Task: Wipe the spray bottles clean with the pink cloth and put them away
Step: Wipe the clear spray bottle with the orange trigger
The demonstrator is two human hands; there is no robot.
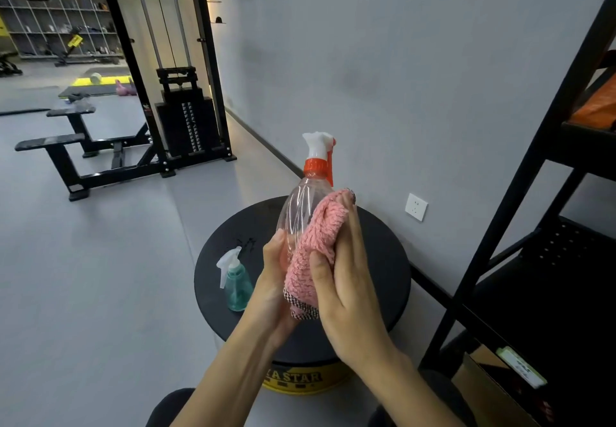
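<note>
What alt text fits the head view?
The left hand grips a clear spray bottle while the right hand holds a pink cloth against its side. A teal bottle stands on the black stand below.

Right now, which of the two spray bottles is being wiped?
The large clear bottle with the orange collar: the left hand holds it and the right hand holds the pink cloth against it. The small teal bottle stands untouched on the black stool.

The teal spray bottle (238, 281) obstructs the left part of the round stand (383, 260). A black rack (520, 200) bounds the right; the floor (100, 276) to the left is open.
</note>
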